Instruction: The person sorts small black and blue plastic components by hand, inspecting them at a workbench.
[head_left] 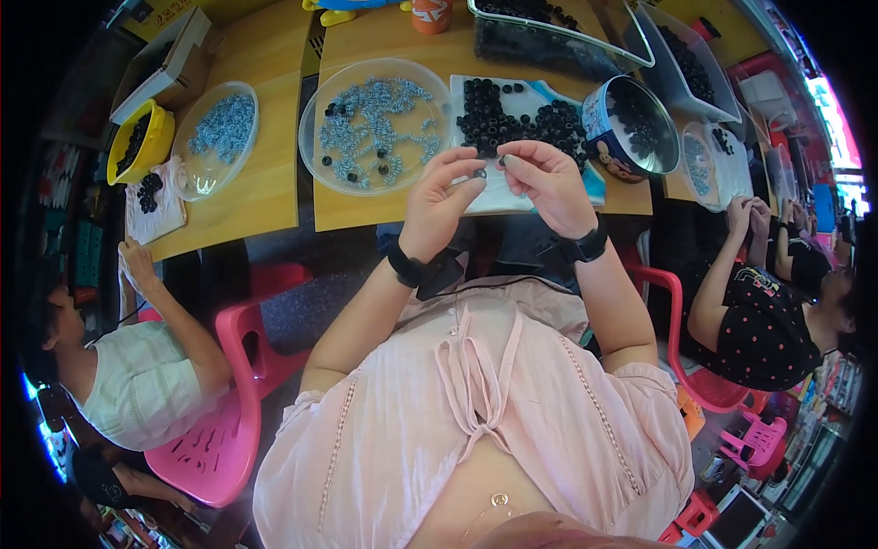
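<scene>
My left hand is closed in a pinch on a small dark round piece at its fingertips. Facing it, my right hand pinches another small dark piece, its exact kind too small to make out. The two hands are slightly apart, above the near edge of a white and blue cloth. Black round bead-like pieces lie heaped on that cloth, just beyond my fingers. To the left, a clear round tray holds small translucent blue-grey pieces with several black ones among them.
A round tin of black pieces stands right of the cloth. Behind are a clear bin and an orange cup. Co-workers sit left and right, with another tray and a yellow basket at left.
</scene>
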### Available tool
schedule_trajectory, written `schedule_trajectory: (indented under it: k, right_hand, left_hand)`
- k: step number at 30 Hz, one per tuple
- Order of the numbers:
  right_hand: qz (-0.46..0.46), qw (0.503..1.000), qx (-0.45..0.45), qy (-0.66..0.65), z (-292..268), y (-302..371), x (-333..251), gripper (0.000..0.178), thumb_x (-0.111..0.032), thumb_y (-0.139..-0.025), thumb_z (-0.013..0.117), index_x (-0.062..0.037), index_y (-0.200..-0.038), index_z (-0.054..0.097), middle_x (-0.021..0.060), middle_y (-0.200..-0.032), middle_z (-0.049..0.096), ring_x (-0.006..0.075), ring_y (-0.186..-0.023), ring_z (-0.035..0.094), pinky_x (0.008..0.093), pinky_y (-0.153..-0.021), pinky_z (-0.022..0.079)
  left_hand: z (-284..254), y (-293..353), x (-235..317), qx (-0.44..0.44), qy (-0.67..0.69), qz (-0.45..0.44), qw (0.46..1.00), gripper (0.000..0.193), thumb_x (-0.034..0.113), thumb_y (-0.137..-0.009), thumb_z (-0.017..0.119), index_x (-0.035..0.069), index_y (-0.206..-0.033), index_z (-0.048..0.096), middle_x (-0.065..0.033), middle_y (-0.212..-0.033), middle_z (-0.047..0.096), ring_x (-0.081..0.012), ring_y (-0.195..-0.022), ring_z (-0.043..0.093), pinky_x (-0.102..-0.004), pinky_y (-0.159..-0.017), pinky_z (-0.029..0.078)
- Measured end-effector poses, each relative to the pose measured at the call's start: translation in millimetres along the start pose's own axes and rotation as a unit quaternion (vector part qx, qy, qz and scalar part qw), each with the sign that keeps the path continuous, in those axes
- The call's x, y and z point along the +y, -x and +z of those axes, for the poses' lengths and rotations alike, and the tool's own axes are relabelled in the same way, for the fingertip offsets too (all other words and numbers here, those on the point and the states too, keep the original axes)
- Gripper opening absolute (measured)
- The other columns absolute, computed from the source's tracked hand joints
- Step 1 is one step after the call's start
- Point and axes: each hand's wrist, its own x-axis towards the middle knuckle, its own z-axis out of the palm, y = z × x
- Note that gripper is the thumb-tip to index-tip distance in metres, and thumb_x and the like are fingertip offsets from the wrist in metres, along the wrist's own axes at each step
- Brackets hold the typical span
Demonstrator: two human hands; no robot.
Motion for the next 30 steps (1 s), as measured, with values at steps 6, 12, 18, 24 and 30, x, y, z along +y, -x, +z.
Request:
schedule_trajectory:
  k: [6, 12, 18, 24, 30]
  right_hand:
    - [-0.054, 0.996, -0.023, 0.064, 10.8, 10.0, -9.8, 0.019, -0.006, -0.094, 0.065, 0.0027, -0.11, 0.066, 0.0041, -0.092, 0.067, 0.008, -0.074, 0.056, 0.0203, -0.066, 0.046]
    - [-0.109, 0.968, 0.033, 0.221, 30.2, 22.8, -20.4, 0.015, -0.006, -0.089, 0.071, 0.0008, -0.103, 0.07, 0.0018, -0.085, 0.067, 0.0063, -0.073, 0.058, 0.0194, -0.063, 0.047]
    - [-0.214, 0.903, 0.05, 0.369, 38.2, 27.9, -26.6, 0.013, -0.004, -0.086, 0.073, 0.0007, -0.098, 0.072, 0.0055, -0.088, 0.069, 0.011, -0.077, 0.064, 0.0224, -0.067, 0.05]
    - [-0.237, 0.893, 0.037, 0.381, 44.9, 34.3, -32.2, 0.013, -0.004, -0.086, 0.072, 0.0009, -0.098, 0.072, 0.0095, -0.091, 0.07, 0.0151, -0.078, 0.066, 0.0243, -0.068, 0.052]
    - [-0.242, 0.897, 0.046, 0.367, 49.1, 37.5, -30.5, 0.012, -0.004, -0.087, 0.07, 0.0003, -0.098, 0.072, 0.0106, -0.091, 0.07, 0.0172, -0.079, 0.066, 0.0249, -0.069, 0.052]
  left_hand:
    - [2.0, 0.8, 21.3, -0.046, 0.052, -0.043, 0.997, 0.026, 0.003, -0.093, 0.065, -0.002, -0.118, 0.065, -0.0074, -0.111, 0.061, -0.0135, -0.093, 0.065, -0.0235, -0.081, 0.052]
    - [0.9, 2.8, 33.2, -0.054, -0.083, 0.052, 0.994, 0.025, 0.004, -0.091, 0.067, -0.002, -0.115, 0.066, -0.0072, -0.107, 0.062, -0.0121, -0.087, 0.065, -0.0227, -0.077, 0.052]
    - [1.2, 5.6, 45.7, -0.038, -0.186, 0.142, 0.971, 0.025, 0.002, -0.088, 0.07, -0.001, -0.113, 0.069, -0.0084, -0.104, 0.065, -0.012, -0.085, 0.063, -0.0229, -0.072, 0.051]
    - [2.5, 9.5, 55.1, -0.02, -0.171, 0.135, 0.976, 0.023, 0.006, -0.085, 0.071, 0.002, -0.108, 0.07, -0.0136, -0.099, 0.068, -0.0275, -0.088, 0.065, -0.0324, -0.077, 0.051]
    - [0.7, 11.0, 58.0, -0.036, -0.193, 0.164, 0.967, 0.026, 0.004, -0.086, 0.071, 0.001, -0.112, 0.07, -0.0088, -0.102, 0.067, -0.0149, -0.085, 0.061, -0.0249, -0.071, 0.048]
